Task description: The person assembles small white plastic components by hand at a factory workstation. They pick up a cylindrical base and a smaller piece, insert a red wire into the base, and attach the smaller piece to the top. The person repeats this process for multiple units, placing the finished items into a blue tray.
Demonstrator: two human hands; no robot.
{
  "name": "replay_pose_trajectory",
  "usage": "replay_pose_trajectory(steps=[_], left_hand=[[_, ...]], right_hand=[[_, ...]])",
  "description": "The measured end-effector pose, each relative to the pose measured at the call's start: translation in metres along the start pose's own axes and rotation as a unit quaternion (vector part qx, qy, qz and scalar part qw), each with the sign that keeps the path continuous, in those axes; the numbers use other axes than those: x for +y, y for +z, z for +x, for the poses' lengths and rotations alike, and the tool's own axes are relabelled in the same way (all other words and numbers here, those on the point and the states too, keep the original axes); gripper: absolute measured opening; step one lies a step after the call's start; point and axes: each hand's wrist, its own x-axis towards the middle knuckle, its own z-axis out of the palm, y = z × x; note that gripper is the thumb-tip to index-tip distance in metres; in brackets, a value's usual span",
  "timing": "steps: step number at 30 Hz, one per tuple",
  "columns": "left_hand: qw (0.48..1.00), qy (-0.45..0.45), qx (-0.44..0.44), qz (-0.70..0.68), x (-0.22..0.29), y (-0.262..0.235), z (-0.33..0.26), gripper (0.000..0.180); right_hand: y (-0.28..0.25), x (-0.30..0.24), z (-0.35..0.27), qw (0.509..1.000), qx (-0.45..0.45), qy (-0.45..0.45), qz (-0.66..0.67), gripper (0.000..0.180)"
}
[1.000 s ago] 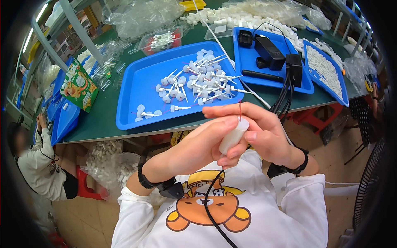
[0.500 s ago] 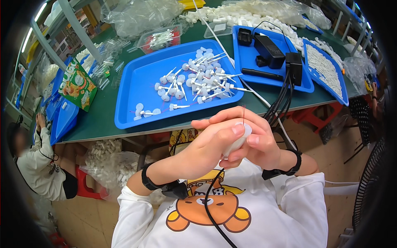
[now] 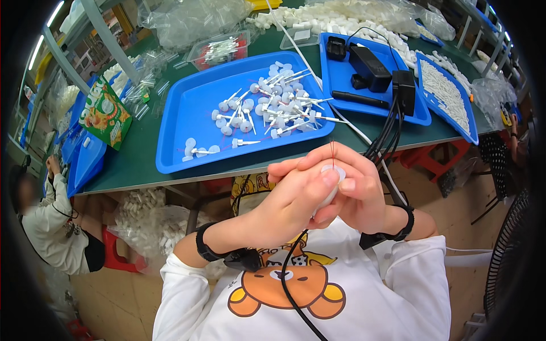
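Note:
Just beyond my chest, my left hand (image 3: 284, 196) and my right hand (image 3: 364, 190) are closed together around a white plastic piece with a rounded end (image 3: 341, 173). My left thumb presses against its rounded end, and the right fingers wrap it from the other side. Thin dark red wires (image 3: 333, 150) rise from its top; the rest is mostly hidden by my fingers. Ahead of my hands lies a large blue tray (image 3: 182, 108). Inside are several white stick parts with round translucent discs and thin red wires (image 3: 278, 105).
A second blue tray (image 3: 424, 116) bears black adapters (image 3: 369, 69) and cables. Farther right, another blue tray (image 3: 472, 135) holds small white pieces. A snack bag (image 3: 108, 116) stands at left. A co-worker (image 3: 48, 221) sits there; a black fan (image 3: 509, 261) is at right.
Both hands keep their grip on the white piece, with only a slight shift of the fingers. The table scene sits a touch farther left in view.

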Motion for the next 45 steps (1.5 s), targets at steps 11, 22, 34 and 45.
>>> replay_pose_trajectory(steps=[11,22,34,45], left_hand=[[0.992,-0.011,0.035,-0.119,0.006,0.002,0.005,0.048],[0.980,-0.030,0.007,-0.197,0.002,-0.002,0.012,0.057],[0.992,-0.008,0.037,-0.121,-0.001,-0.002,0.010,0.050],[0.983,-0.024,0.041,-0.176,0.001,-0.003,0.015,0.054]], right_hand=[[0.001,-0.001,0.006,0.992,-0.006,0.088,0.085,0.053],[-0.011,0.030,0.003,0.969,-0.046,0.162,0.181,0.073],[-0.006,0.021,0.002,0.964,-0.027,0.155,0.215,0.058],[-0.016,0.035,0.005,0.969,-0.017,0.151,0.193,0.065]])
